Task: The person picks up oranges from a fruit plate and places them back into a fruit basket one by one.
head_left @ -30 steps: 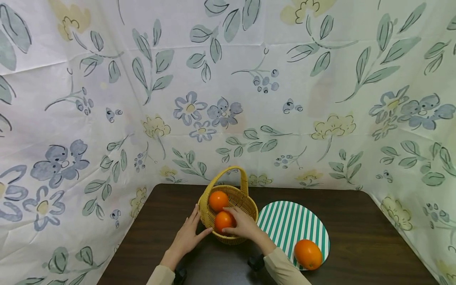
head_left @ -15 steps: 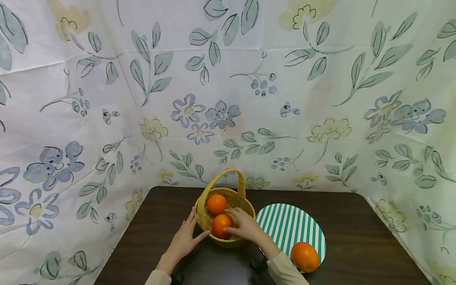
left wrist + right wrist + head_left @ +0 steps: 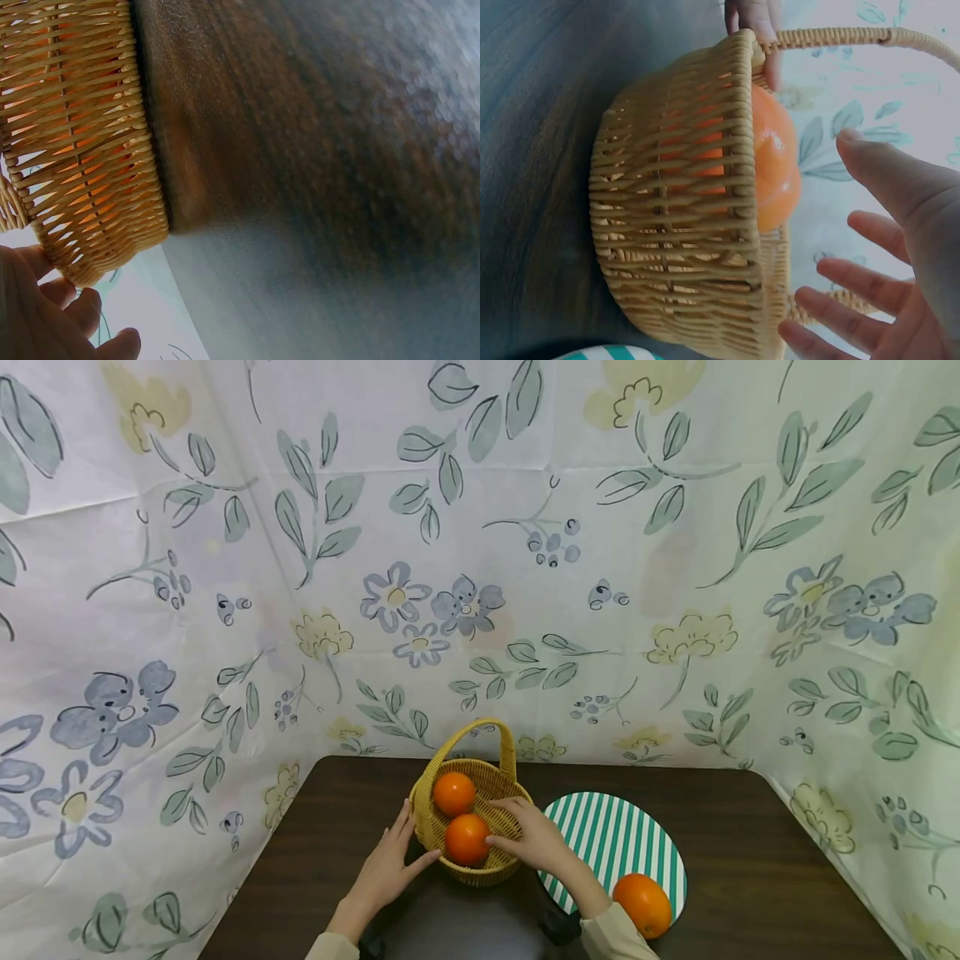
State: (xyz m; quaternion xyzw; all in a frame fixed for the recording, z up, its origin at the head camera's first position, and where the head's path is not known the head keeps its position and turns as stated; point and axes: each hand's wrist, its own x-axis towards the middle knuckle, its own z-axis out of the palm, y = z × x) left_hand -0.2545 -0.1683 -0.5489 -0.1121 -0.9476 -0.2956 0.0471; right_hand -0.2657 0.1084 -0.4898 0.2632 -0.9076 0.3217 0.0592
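Your left hand (image 3: 382, 867) has its fingers loosely stretched, and their tips are touching the outside of the yellow wicker basket (image 3: 483, 877) near its rim; they are not closed around it. Your right hand (image 3: 538, 839) is above the other side of the basket, with the thumb well apart from the fingers, which are spread and softly bent, and it has hold of nothing. The near orange (image 3: 467, 841) lies in the basket, just beside your right thumb tip, and in the right wrist view a gap is seen between them. The far orange (image 3: 454, 793) is in the basket too, farther away from your right thumb. Behind your right fingers, past the wrist, a third orange (image 3: 642, 906) lies on the striped round mat (image 3: 600, 827).
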